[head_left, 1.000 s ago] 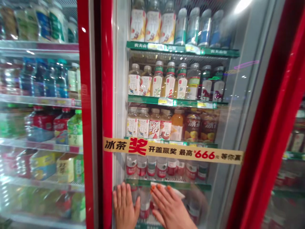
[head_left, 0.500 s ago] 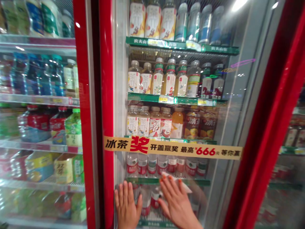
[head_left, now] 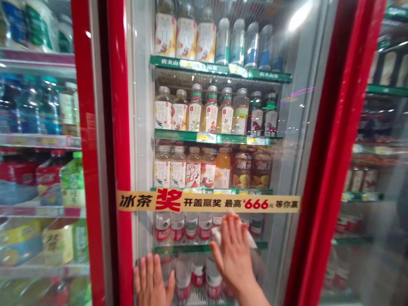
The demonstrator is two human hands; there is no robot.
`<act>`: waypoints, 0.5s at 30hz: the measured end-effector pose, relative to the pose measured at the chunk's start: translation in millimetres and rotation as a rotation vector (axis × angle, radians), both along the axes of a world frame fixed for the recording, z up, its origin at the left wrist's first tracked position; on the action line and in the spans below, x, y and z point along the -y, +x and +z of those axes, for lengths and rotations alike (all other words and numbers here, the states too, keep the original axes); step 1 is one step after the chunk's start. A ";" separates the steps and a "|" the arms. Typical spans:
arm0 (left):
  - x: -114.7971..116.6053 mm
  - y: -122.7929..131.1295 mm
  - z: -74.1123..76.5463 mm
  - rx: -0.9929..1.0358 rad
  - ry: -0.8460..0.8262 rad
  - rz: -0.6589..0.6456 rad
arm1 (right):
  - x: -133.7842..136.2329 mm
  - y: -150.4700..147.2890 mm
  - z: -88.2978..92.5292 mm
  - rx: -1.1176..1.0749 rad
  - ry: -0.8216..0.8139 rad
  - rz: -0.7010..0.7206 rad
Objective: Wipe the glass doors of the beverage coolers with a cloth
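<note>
The white cloth [head_left: 251, 241] lay against the glass door [head_left: 283, 170] of the drinks cooler, beneath the flat right hand [head_left: 234, 250], with the lower edge of the yellow strip [head_left: 208, 203] just above it. It sat directly behind the fingers, between them and the glass, and showed on both sides of them. The right hand was the nearer, being on it; the left hand [head_left: 154, 280] was well apart, lower down and to the left, spread against the door beside the red frame [head_left: 120, 127]. The right fingers were straight and slightly parted, pointing up, the thumb out to the left; they covered the cloth rather than curling round it. The left fingers were extended too, close together, thumb apart, with nothing seen in their hold. The cloth's long axis could not be told, since the hand hid most of it. What showed was plain white, soft-looking and a little rumpled, blurred at the edges; whether it was fabric or paper was unclear. Bottles with pink-red labels [head_left: 164, 229] stood behind the glass.
</note>
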State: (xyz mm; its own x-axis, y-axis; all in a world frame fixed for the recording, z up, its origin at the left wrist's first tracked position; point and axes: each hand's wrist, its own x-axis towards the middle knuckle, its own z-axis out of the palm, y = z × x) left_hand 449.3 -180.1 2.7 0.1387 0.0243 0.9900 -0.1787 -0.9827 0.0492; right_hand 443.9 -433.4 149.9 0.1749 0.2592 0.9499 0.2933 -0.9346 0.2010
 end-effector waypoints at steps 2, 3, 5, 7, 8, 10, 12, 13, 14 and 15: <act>1.9 0.4 0.5 0.008 -0.002 0.007 | 29.1 7.2 8.7 -0.025 0.282 -0.061; 3.2 0.5 1.2 0.013 -0.005 0.012 | 34.7 10.2 15.1 -0.045 0.409 -0.073; 6.1 -0.3 3.4 0.019 -0.015 0.022 | 21.3 11.9 25.6 -0.071 0.479 -0.040; 8.0 -3.4 6.7 0.007 -0.020 0.021 | -16.6 6.7 28.4 -0.072 0.292 0.044; 8.2 -6.2 9.0 -0.002 -0.019 0.011 | -37.2 2.3 26.7 -0.061 0.161 0.091; 7.0 -14.4 15.7 -0.015 -0.022 -0.019 | -64.2 -6.4 20.0 -0.033 -0.039 0.167; 4.4 -25.2 27.4 -0.008 -0.028 -0.041 | -59.3 -9.3 14.0 -0.017 -0.081 0.173; 3.4 -31.0 36.1 0.004 -0.030 -0.048 | -45.5 -7.3 13.0 -0.011 -0.052 0.149; 3.2 -36.3 47.2 0.015 -0.027 -0.055 | -27.1 -3.0 13.9 -0.011 0.017 0.108; 4.2 -40.8 60.8 0.027 -0.019 -0.065 | -7.4 2.7 16.6 -0.014 0.119 0.057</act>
